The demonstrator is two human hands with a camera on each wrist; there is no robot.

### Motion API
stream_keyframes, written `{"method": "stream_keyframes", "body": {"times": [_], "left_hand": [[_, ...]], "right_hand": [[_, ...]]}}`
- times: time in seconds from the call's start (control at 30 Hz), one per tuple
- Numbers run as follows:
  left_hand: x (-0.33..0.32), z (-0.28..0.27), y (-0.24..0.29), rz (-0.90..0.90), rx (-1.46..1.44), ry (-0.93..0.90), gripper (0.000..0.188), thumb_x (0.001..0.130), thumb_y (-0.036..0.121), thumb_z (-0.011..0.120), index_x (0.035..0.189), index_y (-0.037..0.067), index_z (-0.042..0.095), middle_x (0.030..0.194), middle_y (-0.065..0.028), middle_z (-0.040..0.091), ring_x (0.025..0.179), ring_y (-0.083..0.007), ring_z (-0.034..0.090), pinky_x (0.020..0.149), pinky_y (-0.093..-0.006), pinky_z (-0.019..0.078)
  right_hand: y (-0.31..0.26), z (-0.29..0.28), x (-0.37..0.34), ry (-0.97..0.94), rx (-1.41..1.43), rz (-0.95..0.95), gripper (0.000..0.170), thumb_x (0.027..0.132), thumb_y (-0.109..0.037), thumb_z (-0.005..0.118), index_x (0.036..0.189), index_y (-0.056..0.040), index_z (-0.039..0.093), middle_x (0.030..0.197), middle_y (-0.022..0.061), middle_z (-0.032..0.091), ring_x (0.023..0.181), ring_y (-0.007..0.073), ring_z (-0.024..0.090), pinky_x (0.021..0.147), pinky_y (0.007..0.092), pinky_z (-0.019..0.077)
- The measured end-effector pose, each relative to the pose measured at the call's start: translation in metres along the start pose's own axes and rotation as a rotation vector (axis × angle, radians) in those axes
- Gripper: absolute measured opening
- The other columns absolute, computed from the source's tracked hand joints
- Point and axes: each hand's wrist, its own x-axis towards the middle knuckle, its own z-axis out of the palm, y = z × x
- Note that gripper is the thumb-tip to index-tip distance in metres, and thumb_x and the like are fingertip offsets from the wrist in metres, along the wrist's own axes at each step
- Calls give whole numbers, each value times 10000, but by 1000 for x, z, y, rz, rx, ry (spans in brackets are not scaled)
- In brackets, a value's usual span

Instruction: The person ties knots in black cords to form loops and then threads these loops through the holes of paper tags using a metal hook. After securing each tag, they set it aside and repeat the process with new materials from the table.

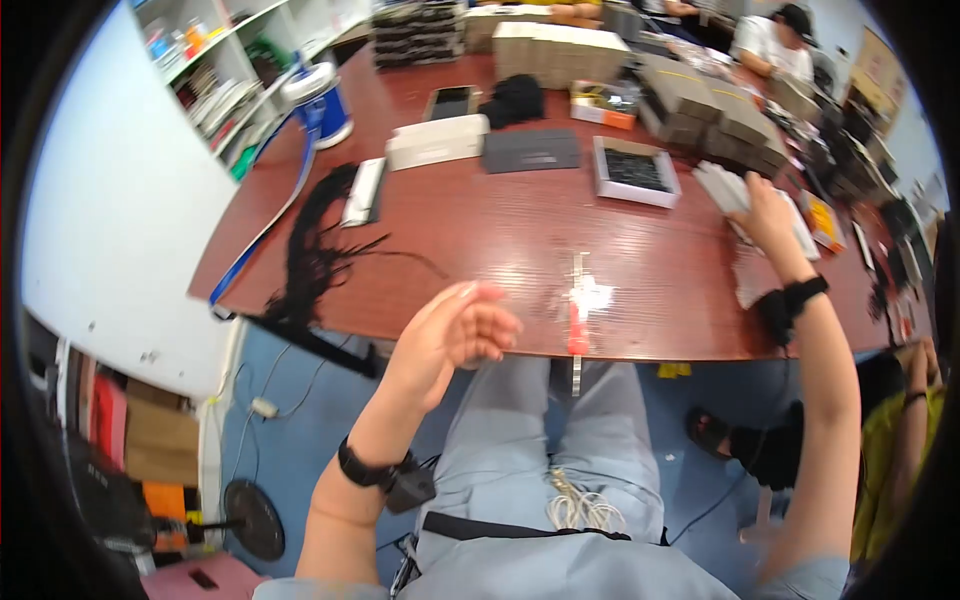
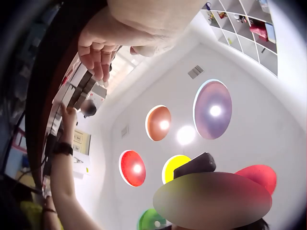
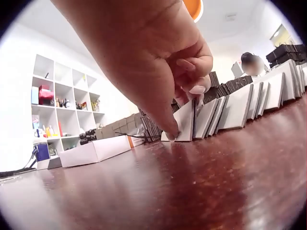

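The right hand (image 1: 770, 212) reaches out between two and three o'clock in the head view, thumb and curled fingers pinching a flat, white-faced, dark-edged slab (image 3: 184, 123). That slab stands at the near end of a leaning row of similar white slabs (image 3: 235, 112) on the glossy red-brown table (image 1: 470, 220) — the row's long axis runs roughly from ten to four o'clock. At nine o'clock from it sits a white open-topped cardboard box (image 1: 640, 198). The left hand (image 1: 445, 335) is farther — fingers loosely bent, holding nothing, with the row toward its two o'clock.
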Motion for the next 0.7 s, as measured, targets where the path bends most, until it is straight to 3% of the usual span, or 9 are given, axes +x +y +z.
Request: {"method": "stream_keyframes", "body": {"times": [0.07, 0.13, 0.2, 0.27, 0.37, 0.47, 0.53, 0.6, 0.7], "left_hand": [[8, -14, 12, 243, 454, 91, 264, 865, 207, 398, 976, -11, 497, 777, -85, 574, 636, -104, 523, 545, -194, 405], [10, -25, 29, 361, 597, 216, 168, 829, 117, 474, 940, -1, 517, 772, -61, 576, 618, -60, 514, 494, -156, 375], [19, -48, 43, 588, 1034, 315, 187, 783, 71, 527, 958, 2, 520, 842, -58, 563, 688, -70, 527, 553, -167, 413], [26, -80, 68, 652, 1512, 123, 249, 740, 87, 577, 976, 35, 521, 989, -81, 511, 838, -140, 514, 685, -222, 419], [31, -70, 74, 657, 1742, -96, 214, 723, 124, 591, 918, 68, 525, 1100, -88, 437, 1006, -218, 421, 838, -312, 338], [49, -80, 57, 561, 1739, 37, 138, 735, 153, 580, 826, 82, 504, 1133, -89, 417, 1078, -259, 337, 912, -366, 231], [50, -77, 53, 579, 1733, 34, 115, 744, 142, 562, 764, 75, 472, 1141, -88, 422, 1078, -251, 338, 900, -384, 233], [45, -66, 50, 641, 1716, 39, 115, 738, 131, 564, 741, 72, 466, 1124, -85, 441, 1058, -249, 361, 870, -369, 260], [43, -47, 31, 910, 1493, 49, 110, 718, 107, 565, 725, 58, 467, 900, -55, 531, 880, -238, 469, 761, -343, 317]], "right_hand": [[-3, -4, -1, -44, -32, 33, 531, 614, -224, 678, 1021, -53, 384, 932, 163, 492, 817, 324, 531, 658, 390, 443], [-2, -6, -3, -29, -3, 36, 547, 617, -221, 674, 1046, -60, 375, 920, 153, 489, 821, 320, 530, 659, 387, 444], [1, -5, -11, 72, 41, -27, 542, 638, -226, 660, 1072, -66, 378, 863, 132, 500, 790, 302, 532, 647, 374, 437], [-13, -28, -26, 65, 280, -68, 496, 664, -226, 643, 1072, -75, 405, 784, 110, 505, 744, 276, 525, 623, 366, 421], [-33, -47, -51, 115, 414, -122, 417, 690, -190, 624, 1049, -83, 441, 713, 89, 506, 648, 251, 503, 577, 336, 404], [-53, -71, -74, 89, 515, -157, 396, 702, -155, 610, 1055, -88, 444, 712, 73, 516, 570, 207, 494, 540, 292, 402], [-65, -88, -85, -6, 601, -169, 388, 704, -143, 605, 1055, -92, 447, 720, 61, 522, 531, 165, 489, 518, 272, 401], [-74, -94, -93, 25, 596, -178, 383, 702, -135, 604, 1053, -95, 456, 716, 53, 525, 490, 142, 472, 498, 257, 397], [-82, -101, -91, -1, 668, -217, 343, 706, -144, 604, 1020, -85, 479, 706, 53, 536, 490, 152, 480, 498, 268, 400]]}}
